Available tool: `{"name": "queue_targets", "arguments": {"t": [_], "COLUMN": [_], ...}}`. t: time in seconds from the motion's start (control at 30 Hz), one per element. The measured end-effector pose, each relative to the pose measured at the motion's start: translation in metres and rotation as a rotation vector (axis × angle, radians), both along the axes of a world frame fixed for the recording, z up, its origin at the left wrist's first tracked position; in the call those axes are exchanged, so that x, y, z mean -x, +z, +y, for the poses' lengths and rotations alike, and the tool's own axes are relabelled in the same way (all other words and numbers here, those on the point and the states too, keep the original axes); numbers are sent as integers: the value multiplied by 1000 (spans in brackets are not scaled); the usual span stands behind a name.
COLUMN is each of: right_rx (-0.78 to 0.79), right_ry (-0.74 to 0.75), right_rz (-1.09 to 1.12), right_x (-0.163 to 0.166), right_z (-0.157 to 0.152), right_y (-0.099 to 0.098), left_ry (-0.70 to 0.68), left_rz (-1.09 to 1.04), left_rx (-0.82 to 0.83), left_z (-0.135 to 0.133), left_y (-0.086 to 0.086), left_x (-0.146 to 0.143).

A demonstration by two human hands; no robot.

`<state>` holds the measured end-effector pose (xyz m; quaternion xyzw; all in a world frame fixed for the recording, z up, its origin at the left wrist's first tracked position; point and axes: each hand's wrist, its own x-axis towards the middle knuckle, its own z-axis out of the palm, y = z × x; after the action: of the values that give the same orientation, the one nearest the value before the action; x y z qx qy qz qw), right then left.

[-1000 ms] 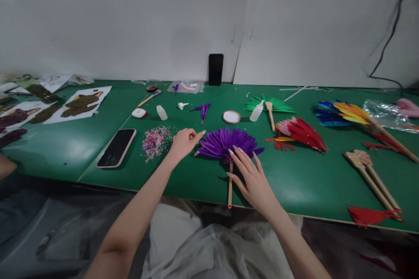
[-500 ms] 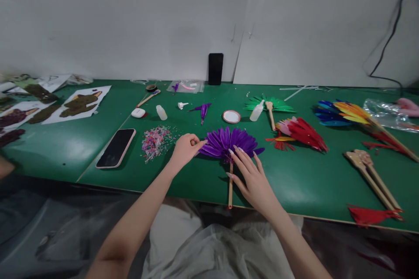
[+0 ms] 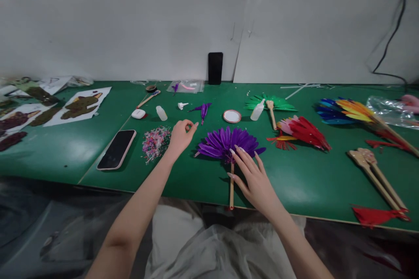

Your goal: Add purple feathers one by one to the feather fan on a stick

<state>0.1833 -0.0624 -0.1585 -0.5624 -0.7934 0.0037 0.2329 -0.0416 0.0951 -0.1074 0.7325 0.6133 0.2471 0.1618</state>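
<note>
A purple feather fan (image 3: 226, 141) with a wooden stick handle (image 3: 231, 185) lies on the green table (image 3: 304, 183) in front of me. My right hand (image 3: 253, 178) rests flat beside the stick, fingers spread and fingertips touching the fan's base. Left of the fan, my left hand (image 3: 180, 136) hovers with thumb and forefinger pinched together; what they hold, if anything, is too small to make out. A heap of coloured sequins (image 3: 156, 137) lies just left of that hand.
A phone (image 3: 117, 148) lies face up at the left. Behind the fan are loose purple feathers (image 3: 203, 110), a round lid (image 3: 231, 116), small glue bottles (image 3: 257, 110), a green fan (image 3: 275, 103). Red (image 3: 303, 133) and multicoloured fans (image 3: 347, 112) and spare sticks (image 3: 376, 178) lie right.
My left hand has pulled back from the fan's left edge and lifted slightly toward the far side, still pinched. My right hand has stayed put.
</note>
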Motion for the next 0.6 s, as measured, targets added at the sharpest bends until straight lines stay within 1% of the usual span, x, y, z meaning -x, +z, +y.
{"name": "queue_targets", "arguments": {"t": [0.13, 0.27, 0.37, 0.47, 0.53, 0.6], "right_rx": [-26, -52, -66, -77, -85, -92], "right_ry": [-4, -20, -34, -43, -40, -43], "right_rz": [10, 37, 52, 68, 91, 147], "right_x": [0, 0, 0, 0, -1, -2], "right_z": [0, 0, 2, 3, 3, 2], "right_y": [-1, -1, -1, -1, -3, -4], "left_ry": [27, 101, 109, 69, 31, -14], "left_rz": [97, 181, 207, 187, 146, 81], "left_rx": [-3, -43, -22, 26, 55, 79], "left_z": [38, 61, 69, 73, 73, 70], "left_y": [-4, -13, -22, -29, -28, -23], "left_x": [-15, -39, -53, -57, -54, -47]}}
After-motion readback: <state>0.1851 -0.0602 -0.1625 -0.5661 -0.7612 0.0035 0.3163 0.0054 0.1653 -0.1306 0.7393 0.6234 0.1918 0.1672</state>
